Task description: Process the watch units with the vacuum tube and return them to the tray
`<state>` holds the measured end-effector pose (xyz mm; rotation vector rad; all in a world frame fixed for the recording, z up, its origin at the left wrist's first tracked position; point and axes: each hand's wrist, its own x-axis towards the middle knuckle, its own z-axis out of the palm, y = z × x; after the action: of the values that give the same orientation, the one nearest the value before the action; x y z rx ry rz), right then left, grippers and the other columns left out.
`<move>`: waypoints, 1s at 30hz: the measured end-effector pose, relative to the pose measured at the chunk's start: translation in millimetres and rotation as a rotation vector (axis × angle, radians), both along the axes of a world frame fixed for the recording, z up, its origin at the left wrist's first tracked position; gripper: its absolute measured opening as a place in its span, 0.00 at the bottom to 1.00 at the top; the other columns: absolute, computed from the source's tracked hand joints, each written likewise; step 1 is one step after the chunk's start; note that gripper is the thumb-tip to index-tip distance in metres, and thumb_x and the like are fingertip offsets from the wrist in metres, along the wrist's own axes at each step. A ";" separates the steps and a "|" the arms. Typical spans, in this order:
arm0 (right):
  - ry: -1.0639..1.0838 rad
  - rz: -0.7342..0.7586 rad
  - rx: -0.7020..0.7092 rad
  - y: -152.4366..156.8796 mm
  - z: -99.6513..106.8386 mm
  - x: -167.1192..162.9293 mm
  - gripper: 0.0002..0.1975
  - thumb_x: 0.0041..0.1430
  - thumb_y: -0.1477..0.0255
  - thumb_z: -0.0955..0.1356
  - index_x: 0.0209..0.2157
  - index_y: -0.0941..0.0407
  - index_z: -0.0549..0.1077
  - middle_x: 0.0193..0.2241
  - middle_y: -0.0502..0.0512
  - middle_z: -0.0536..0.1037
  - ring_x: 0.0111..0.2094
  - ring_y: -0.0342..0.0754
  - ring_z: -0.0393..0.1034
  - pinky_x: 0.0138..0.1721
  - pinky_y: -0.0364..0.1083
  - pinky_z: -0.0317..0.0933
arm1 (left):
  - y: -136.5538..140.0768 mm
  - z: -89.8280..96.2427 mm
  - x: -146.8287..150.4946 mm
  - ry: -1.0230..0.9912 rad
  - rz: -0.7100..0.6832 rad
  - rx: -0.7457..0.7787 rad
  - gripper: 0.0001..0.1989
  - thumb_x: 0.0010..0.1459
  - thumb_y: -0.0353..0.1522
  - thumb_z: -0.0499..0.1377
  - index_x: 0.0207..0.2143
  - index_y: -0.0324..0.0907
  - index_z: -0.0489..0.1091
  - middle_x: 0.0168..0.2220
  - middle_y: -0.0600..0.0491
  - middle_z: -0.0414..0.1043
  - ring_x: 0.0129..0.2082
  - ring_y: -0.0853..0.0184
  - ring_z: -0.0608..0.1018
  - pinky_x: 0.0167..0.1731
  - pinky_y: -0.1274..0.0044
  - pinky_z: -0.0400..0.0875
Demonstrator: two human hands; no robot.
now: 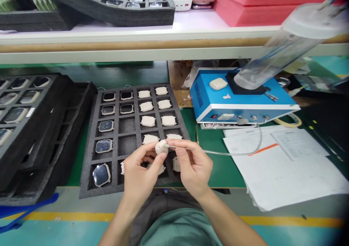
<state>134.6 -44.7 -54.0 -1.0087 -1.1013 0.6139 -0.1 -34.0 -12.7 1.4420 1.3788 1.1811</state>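
Observation:
My left hand (143, 169) pinches a small cream watch case (161, 147) over the near part of a black foam tray (88, 166). In my right hand (194, 166) is the end of a clear thin tube (218, 153), its tip held against the case's side. The tube leads to the front of a blue machine (207, 93). Smartwatches with dark screens (104, 146) fill the tray's left column, and cream watch cases (148, 121) sit in its right columns. My hands hide some of the near compartments.
A clear cylinder (283, 49) and another cream case (218, 83) stand on the machine. Papers (289, 173) lie to the right. Stacked foam trays (49, 129) rise at the left. A white shelf (201, 20) holding trays and red foam blocks (261, 2) spans the back.

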 end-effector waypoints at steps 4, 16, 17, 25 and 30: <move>-0.009 0.009 0.005 0.5 -0.6 0.4 0.08 0.72 0.72 0.69 0.44 0.50 0.82 0.41 0.55 0.88 0.44 0.52 0.85 0.44 0.50 0.81 | 1.8 -0.9 0.3 0.011 0.001 0.002 0.08 0.57 0.31 0.69 0.41 0.43 0.84 0.33 0.53 0.84 0.28 0.68 0.81 0.29 0.79 0.77; -0.002 0.028 -0.012 -0.6 -4.5 1.7 0.09 0.72 0.74 0.69 0.46 0.50 0.82 0.43 0.54 0.87 0.46 0.51 0.85 0.47 0.50 0.80 | -0.6 -4.2 -2.6 0.041 -0.002 0.030 0.09 0.58 0.30 0.69 0.42 0.45 0.84 0.34 0.55 0.84 0.30 0.70 0.81 0.31 0.81 0.76; -0.001 0.030 -0.012 -0.4 -4.4 1.7 0.09 0.72 0.74 0.69 0.46 0.50 0.82 0.43 0.55 0.87 0.46 0.52 0.85 0.46 0.50 0.80 | -0.5 -4.5 -2.7 0.043 0.001 0.030 0.09 0.58 0.30 0.69 0.42 0.45 0.84 0.34 0.55 0.84 0.30 0.70 0.81 0.31 0.81 0.76; 0.001 0.034 0.000 1.0 -1.7 1.6 0.09 0.71 0.73 0.68 0.45 0.50 0.82 0.42 0.55 0.87 0.45 0.52 0.85 0.45 0.50 0.81 | 0.4 -5.2 -2.6 0.062 -0.003 0.026 0.09 0.58 0.32 0.69 0.42 0.44 0.84 0.35 0.52 0.84 0.30 0.67 0.81 0.31 0.78 0.77; -0.012 0.023 0.005 2.2 -1.8 1.7 0.08 0.71 0.74 0.69 0.45 0.50 0.81 0.41 0.55 0.87 0.44 0.52 0.85 0.46 0.51 0.81 | 1.5 -4.6 -3.3 0.062 -0.008 0.048 0.09 0.58 0.31 0.69 0.42 0.45 0.84 0.34 0.54 0.84 0.29 0.69 0.81 0.31 0.80 0.77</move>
<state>136.3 -42.6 -55.8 -0.9976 -1.1261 0.6234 -3.4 -32.5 -17.3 1.5282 1.3939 1.1800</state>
